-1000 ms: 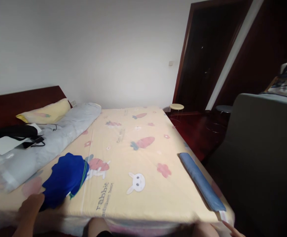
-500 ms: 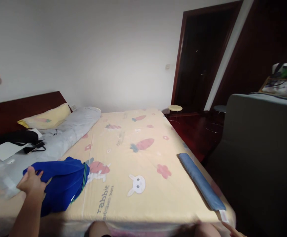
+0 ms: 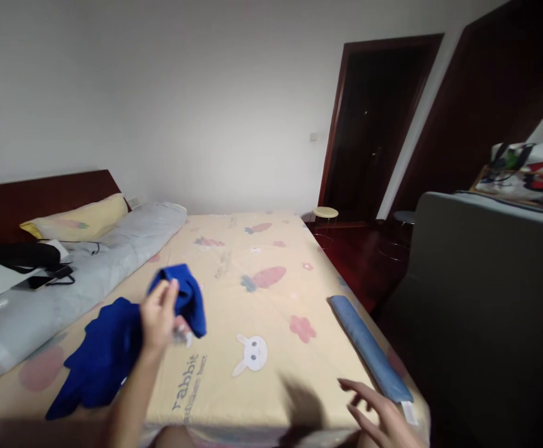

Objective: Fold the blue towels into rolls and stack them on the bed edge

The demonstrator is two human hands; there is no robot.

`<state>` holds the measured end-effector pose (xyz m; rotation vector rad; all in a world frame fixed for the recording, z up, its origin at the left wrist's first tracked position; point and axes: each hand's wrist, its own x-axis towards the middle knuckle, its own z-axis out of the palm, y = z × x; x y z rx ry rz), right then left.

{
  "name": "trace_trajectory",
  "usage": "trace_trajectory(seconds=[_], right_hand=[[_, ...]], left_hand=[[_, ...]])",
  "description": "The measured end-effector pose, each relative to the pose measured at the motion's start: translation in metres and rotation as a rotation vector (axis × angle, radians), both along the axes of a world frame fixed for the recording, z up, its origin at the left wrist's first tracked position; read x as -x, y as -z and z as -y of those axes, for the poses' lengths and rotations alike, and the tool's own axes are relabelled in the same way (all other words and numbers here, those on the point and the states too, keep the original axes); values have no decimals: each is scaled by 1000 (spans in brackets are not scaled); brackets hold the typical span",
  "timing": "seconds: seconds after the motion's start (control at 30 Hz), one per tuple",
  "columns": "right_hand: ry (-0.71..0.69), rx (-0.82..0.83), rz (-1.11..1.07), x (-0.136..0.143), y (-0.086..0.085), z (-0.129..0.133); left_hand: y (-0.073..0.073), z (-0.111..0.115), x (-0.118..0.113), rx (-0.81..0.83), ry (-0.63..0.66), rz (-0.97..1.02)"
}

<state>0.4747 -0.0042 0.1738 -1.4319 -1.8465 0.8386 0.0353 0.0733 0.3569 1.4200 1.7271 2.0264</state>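
My left hand [image 3: 157,314] is closed on a crumpled royal-blue cloth garment [image 3: 108,354] at the left front of the bed and lifts one part of it. The lifted portion hangs to the right of my fingers; the rest lies bunched on the sheet behind my wrist. Its exact kind does not show. At the lower right my right hand [image 3: 377,410] is open, fingers apart, holding nothing. It hovers over the bed's front edge, close to a narrow folded strip of blue denim [image 3: 369,348] with a white tag at its near end.
The bed has a cream sheet [image 3: 220,280] printed with rabbits and carrots. A grey quilt [image 3: 113,261], a yellow pillow [image 3: 80,221], a phone [image 3: 42,281] and a black object [image 3: 23,255] lie at left. A round stool [image 3: 325,213] and a dark grey panel [image 3: 477,298] stand to the right.
My left hand has moved right, carrying part of the blue garment up and across. My right hand has come further into view from the lower right edge. The view has shifted slightly.
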Motion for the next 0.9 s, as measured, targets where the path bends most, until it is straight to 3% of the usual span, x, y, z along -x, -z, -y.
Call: trace_trajectory(seconds=[0.07, 0.17, 0.23, 0.3, 0.4, 0.5, 0.63, 0.77, 0.9], right_hand=[[-40, -47, -120, 46, -17, -12], [-16, -53, -296, 113, -18, -25], [37, -13, -353, 147, -1, -32], [112, 37, -404, 168, 25, -36], [161, 96, -470, 177, 65, -37], [144, 138, -524, 174, 90, -31], [159, 151, -546, 171, 101, -24], [148, 139, -525, 168, 102, -21], [116, 155, -548, 167, 100, -19]], left_hand=[[34, 5, -49, 85, 178, -18], [108, 10, -113, 283, 472, 51], [160, 16, -143, 402, 568, 183], [204, 25, -157, 453, 602, 231], [248, 39, -155, 508, 668, 325], [270, 48, -143, 530, 762, 338], [282, 55, -141, 617, 767, 327], [284, 61, -146, 642, 687, 303], [275, 69, -147, 628, 672, 187]])
